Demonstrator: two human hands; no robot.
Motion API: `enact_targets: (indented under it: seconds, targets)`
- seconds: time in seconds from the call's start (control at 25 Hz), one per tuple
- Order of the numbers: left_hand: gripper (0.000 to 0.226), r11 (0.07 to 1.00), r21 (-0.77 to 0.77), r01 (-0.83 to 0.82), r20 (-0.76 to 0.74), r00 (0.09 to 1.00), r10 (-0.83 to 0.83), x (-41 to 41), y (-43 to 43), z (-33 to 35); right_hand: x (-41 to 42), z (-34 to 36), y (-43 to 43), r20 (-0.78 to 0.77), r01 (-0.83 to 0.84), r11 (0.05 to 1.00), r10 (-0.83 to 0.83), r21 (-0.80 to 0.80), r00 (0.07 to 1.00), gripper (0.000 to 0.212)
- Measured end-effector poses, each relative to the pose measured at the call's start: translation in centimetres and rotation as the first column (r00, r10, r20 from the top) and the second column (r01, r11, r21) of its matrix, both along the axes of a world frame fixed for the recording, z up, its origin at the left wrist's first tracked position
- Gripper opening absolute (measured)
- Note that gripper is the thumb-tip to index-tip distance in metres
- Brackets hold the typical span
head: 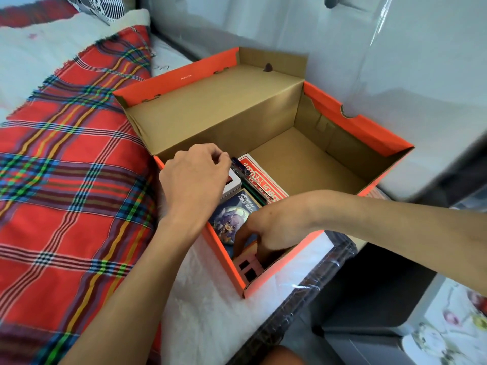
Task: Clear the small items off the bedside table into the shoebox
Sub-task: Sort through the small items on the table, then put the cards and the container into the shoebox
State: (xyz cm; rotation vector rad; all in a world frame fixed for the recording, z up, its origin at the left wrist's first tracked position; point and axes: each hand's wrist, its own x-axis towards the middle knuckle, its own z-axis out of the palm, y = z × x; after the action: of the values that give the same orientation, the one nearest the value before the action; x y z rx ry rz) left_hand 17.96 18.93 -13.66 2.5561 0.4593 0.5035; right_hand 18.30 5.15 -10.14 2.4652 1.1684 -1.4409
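Head view: the orange shoebox [356,126] sits open on the bed [208,314], beside a red plaid blanket [79,180]. The left hand [195,177], fingers curled, pinches the end of a dark pen [241,166] over the box's left wall. The right hand [268,227] reaches into the near corner and grasps a pink block [249,263]. A red packet [263,177] and an illustrated card box [232,214] lie inside.

Bright, even daylight — soft shadows, blurred and warped edges.
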Motion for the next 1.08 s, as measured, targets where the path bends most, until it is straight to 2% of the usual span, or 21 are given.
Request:
enact_targets:
  seconds: [0.12, 0.2, 0.24, 0.28, 0.36, 0.44, 0.6, 0.68, 0.76, 0.84, 0.92, 1.0, 1.08]
  targets:
    - [0.025, 0.998, 0.007, 0.061, -0.077, 0.995, -0.061, -0.2, -0.1, 0.8, -0.3, 1.5, -1.0, 0.148, 0.038, 0.999, -0.041, 0.028, 0.988, 0.042]
    - [0.024, 0.991, -0.040, 0.129, -0.136, 0.982, -0.133, -0.6, -0.5, 1.7, -0.9, 3.2, -2.8, 0.281, 0.119, 0.984, -0.152, 0.131, 0.947, 0.036]
    - [0.023, 0.983, -0.076, 0.168, -0.145, 0.973, -0.178, -1.0, -1.1, 2.4, -1.5, 4.3, -4.1, 0.330, 0.171, 0.958, -0.243, 0.232, 0.912, 0.032]
    - [0.021, 0.970, -0.107, 0.219, -0.140, 0.962, -0.233, -1.6, -2.1, 3.2, -2.3, 5.4, -5.8, 0.340, 0.234, 0.905, -0.358, 0.356, 0.869, 0.028]
    - [0.016, 0.924, -0.156, 0.348, -0.104, 0.925, -0.366, -3.0, -4.7, 4.9, -4.8, 7.3, -10.0, 0.260, 0.347, 0.732, -0.575, 0.586, 0.775, 0.021]
    - [0.013, 0.853, -0.189, 0.486, -0.061, 0.861, -0.504, -4.9, -8.4, 6.4, -8.4, 8.4, -14.9, 0.174, 0.427, 0.566, -0.722, 0.705, 0.670, 0.019]
    - [0.011, 0.670, -0.210, 0.712, 0.028, 0.690, -0.724, -8.8, -17.0, 6.6, -16.3, 7.1, -24.5, 0.011, 0.592, 0.269, -0.916, 0.760, 0.402, 0.015]
    - [0.009, 0.571, -0.221, 0.790, 0.018, 0.589, -0.808, -11.0, -21.7, 5.2, -20.5, 4.9, -29.1, 0.008, 0.650, 0.163, -0.972, 0.743, 0.235, 0.013]
    - [0.012, 0.473, -0.229, 0.851, -0.051, 0.474, -0.879, -13.1, -26.4, 2.8, -24.5, 1.6, -33.2, 0.042, 0.682, 0.074, -0.997, 0.728, 0.064, 0.011]
    - [0.022, 0.431, -0.134, 0.892, -0.182, 0.405, -0.896, -14.0, -28.8, -0.4, -26.7, -2.2, -35.2, 0.091, 0.712, 0.051, -0.996, 0.700, -0.018, 0.011]
    - [0.038, 0.358, 0.054, 0.932, -0.360, 0.353, -0.864, -14.5, -30.8, -4.0, -27.8, -6.0, -36.2, 0.139, 0.746, 0.062, -0.989, 0.663, -0.041, 0.005]
    - [0.053, 0.292, 0.186, 0.938, -0.476, 0.346, -0.809, -14.5, -31.5, -6.9, -27.7, -9.1, -35.8, 0.225, 0.742, 0.146, -0.974, 0.655, -0.008, 0.014]
    - [0.058, 0.283, 0.268, 0.921, -0.489, 0.384, -0.783, -14.0, -31.8, -8.7, -26.9, -11.1, -35.1, 0.331, 0.731, 0.252, -0.943, 0.634, 0.039, 0.034]
